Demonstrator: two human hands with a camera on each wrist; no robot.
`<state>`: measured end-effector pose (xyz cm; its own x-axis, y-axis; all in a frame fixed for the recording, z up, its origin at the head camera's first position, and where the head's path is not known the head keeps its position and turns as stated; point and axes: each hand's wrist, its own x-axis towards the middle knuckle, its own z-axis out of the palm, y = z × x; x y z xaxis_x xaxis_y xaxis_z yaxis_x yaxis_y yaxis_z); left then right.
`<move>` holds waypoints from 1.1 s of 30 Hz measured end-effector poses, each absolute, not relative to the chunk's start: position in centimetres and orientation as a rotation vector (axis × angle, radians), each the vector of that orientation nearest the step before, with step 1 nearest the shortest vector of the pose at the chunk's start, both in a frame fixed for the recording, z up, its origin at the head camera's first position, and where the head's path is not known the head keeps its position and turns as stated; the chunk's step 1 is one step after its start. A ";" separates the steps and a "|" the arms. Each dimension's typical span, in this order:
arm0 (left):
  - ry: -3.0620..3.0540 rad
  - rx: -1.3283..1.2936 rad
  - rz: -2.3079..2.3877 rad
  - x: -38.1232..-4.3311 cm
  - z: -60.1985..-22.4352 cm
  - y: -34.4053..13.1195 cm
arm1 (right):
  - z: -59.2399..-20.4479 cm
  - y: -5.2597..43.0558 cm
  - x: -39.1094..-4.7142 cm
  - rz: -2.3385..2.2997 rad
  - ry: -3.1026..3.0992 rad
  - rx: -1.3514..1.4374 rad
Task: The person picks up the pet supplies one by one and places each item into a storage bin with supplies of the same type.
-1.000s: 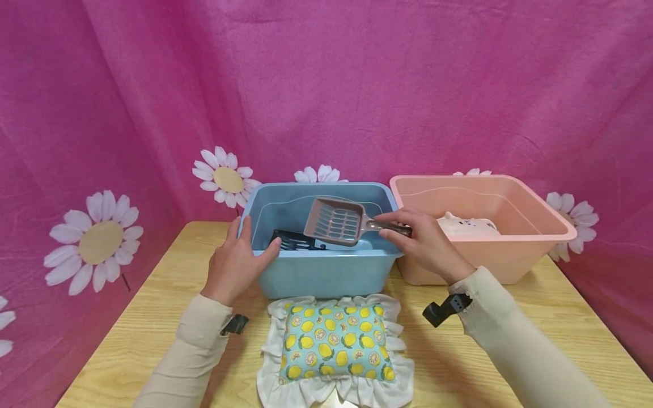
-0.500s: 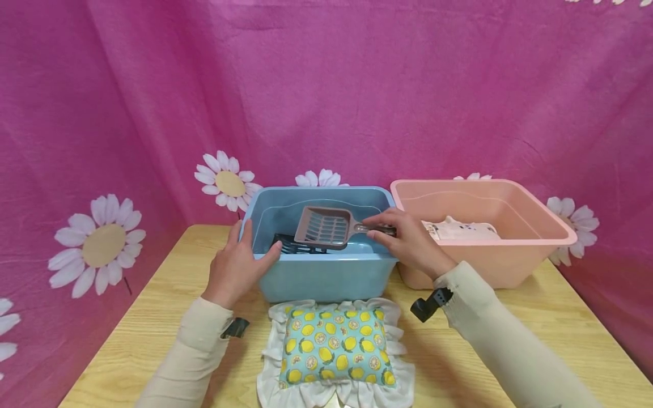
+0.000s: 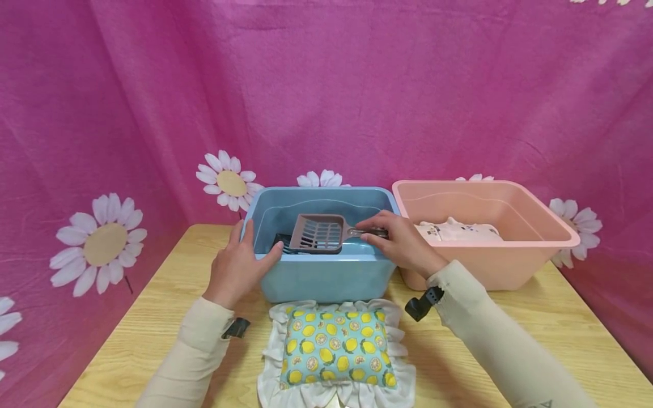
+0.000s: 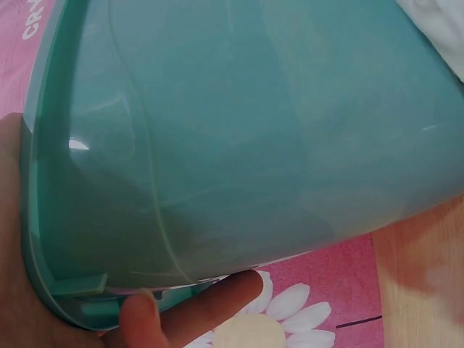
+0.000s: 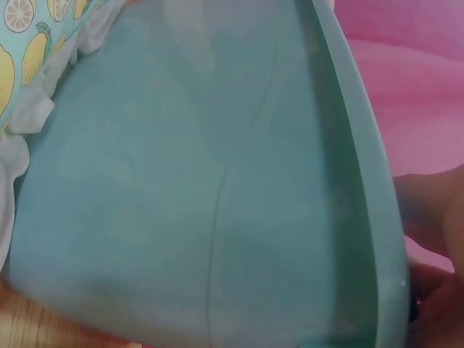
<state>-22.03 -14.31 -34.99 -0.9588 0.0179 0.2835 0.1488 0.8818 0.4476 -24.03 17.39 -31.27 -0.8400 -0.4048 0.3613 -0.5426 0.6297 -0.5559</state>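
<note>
My right hand pinches the handle of a grey-brown litter scoop, its slotted pan facing up and pointing left. The pan overlaps the inside of the blue plastic bin, low behind its front rim. Partly covered by the scoop, a black slotted utensil lies in the bin. With my left hand I grip the bin's front left corner, thumb at the front rim. Fingers show along the bin's outside in the left wrist view. In the right wrist view the bin's wall hides the scoop.
To the right stands a pink bin with a white patterned cushion-like item inside. A lemon-print pillow with white ruffles lies in front of the blue bin on the wooden table. A pink daisy-patterned cloth hangs behind.
My right hand has moved left and down with the litter scoop, bringing it lower in the blue bin and over more of the black utensil. The left hand keeps its place on the rim.
</note>
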 end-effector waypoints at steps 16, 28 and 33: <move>-2.794 -0.122 -0.731 -21.9 -35.6 -14.0 | -31.6 16.5 -24.5 0.943 -2.673 0.959; -2.782 -0.115 -0.736 -21.9 -35.1 -14.5 | -31.2 14.8 -25.6 0.884 -2.670 1.059; -2.773 -0.111 -0.740 -22.1 -35.1 -14.5 | -31.2 14.5 -25.7 0.859 -2.696 1.076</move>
<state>-22.11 -14.47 -35.12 -0.9611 0.0048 0.2761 0.1417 0.8668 0.4781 -25.74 14.48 -31.21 -0.7417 -0.5984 0.3030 -0.6633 0.5878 -0.4632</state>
